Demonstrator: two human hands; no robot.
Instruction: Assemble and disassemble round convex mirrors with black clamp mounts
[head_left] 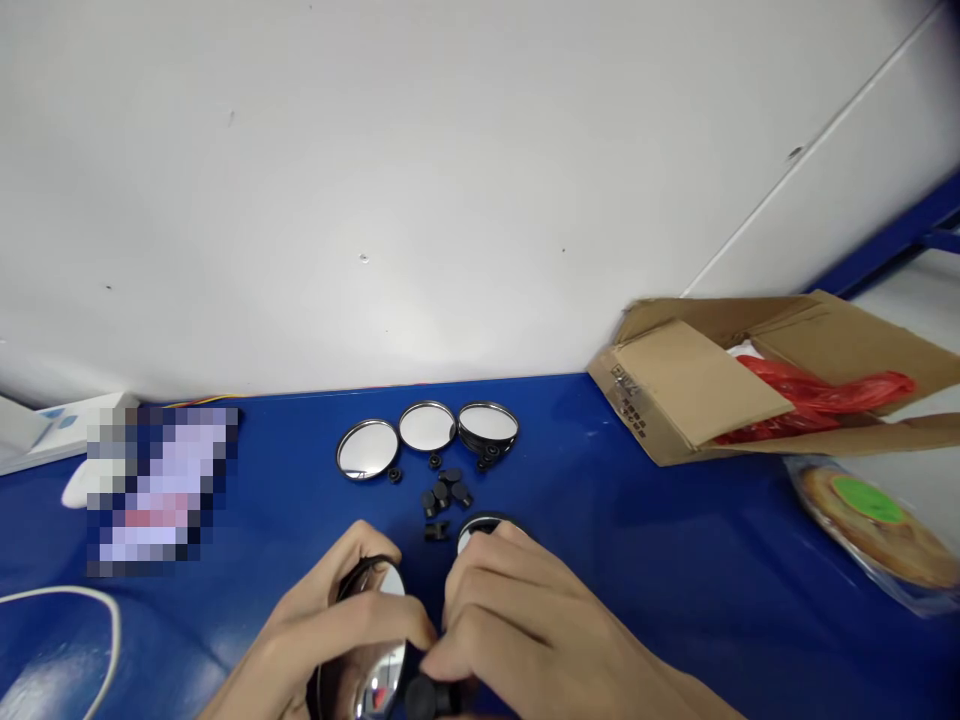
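Note:
My left hand is closed around a round, black-rimmed mirror, which is tilted with its reflective face partly showing. Close beside it, my right hand pinches a small black cylindrical part at the mirror's edge; whether the two are joined is hidden by the fingers. Partly covered by the right hand, another round mirror lies on the blue table. Small black knob-like parts sit in a cluster beyond my hands, with a black piece nearer to me.
Beyond the cluster are several round mirrors in a row, some overlapping. An open cardboard box holding a red plastic bag stands at right, near a wrapped round item. A blurred-out flat item and white cable are left.

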